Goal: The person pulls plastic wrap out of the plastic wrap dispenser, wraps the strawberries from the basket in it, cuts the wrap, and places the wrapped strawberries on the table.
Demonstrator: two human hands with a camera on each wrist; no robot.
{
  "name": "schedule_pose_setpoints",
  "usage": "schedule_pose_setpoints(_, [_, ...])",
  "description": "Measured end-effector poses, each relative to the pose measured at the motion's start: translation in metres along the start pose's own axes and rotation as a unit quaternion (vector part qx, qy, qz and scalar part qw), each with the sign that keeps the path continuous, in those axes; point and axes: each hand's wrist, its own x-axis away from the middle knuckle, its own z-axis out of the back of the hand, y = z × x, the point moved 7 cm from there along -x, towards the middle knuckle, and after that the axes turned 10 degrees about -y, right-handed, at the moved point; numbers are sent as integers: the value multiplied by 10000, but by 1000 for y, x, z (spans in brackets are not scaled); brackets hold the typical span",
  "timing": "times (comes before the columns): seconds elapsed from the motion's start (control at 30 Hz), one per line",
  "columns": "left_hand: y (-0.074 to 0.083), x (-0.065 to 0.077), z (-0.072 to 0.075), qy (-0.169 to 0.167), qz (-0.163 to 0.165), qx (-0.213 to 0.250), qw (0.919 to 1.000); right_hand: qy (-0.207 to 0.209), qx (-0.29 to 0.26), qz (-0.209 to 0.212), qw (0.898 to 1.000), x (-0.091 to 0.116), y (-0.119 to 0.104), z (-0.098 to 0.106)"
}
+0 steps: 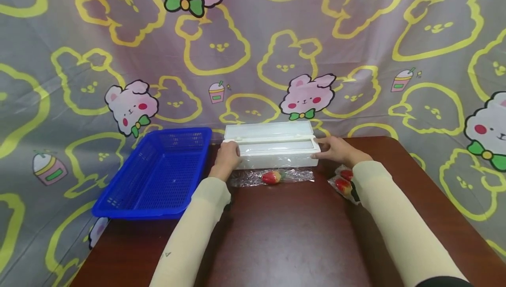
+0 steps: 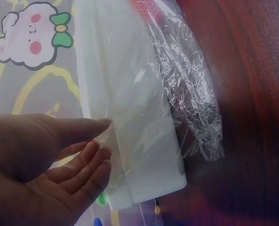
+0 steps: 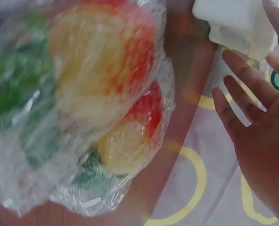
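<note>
A white cling film box (image 1: 276,160) sits near the back of the table, its clear lid (image 1: 269,129) raised behind it. My left hand (image 1: 228,157) grips the box's left end. In the left wrist view the thumb and bent fingers (image 2: 94,160) meet at the long edge, and film lies over the box. My right hand (image 1: 337,150) holds the opposite end between thumb and fingers; the other fingers fan out in the right wrist view. Just in front of the box lies a strawberry (image 1: 271,177) on a crumpled strip of cling film (image 1: 295,175).
Two wrapped strawberries (image 1: 343,185) lie by the right forearm, filling much of the right wrist view (image 3: 104,52). A blue plastic basket (image 1: 168,212) stands on the left. Behind the table hangs a patterned cloth (image 1: 253,49).
</note>
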Motion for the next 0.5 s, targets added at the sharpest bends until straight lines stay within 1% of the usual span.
schedule_pose_setpoints(0.17, [3,5,7,17,-116,-60,9999,181,99,-15,9998,0,3,0])
schedule_pose_setpoints(0.3, [11,19,13,71,-211,-193,9996,343,400,-103,9986,2,1,-1])
schedule_pose_setpoints(0.37, [17,30,13,21,-347,-247,9991,485,670,-171,9964,6,-5,0])
schedule_pose_setpoints(0.43, [25,41,9,-205,-521,-348,9978,876,1049,-158,9905,13,-15,4])
schedule_pose_setpoints(0.5, [32,53,2,-558,-689,-450,9950,1468,1553,4,9769,24,-32,9])
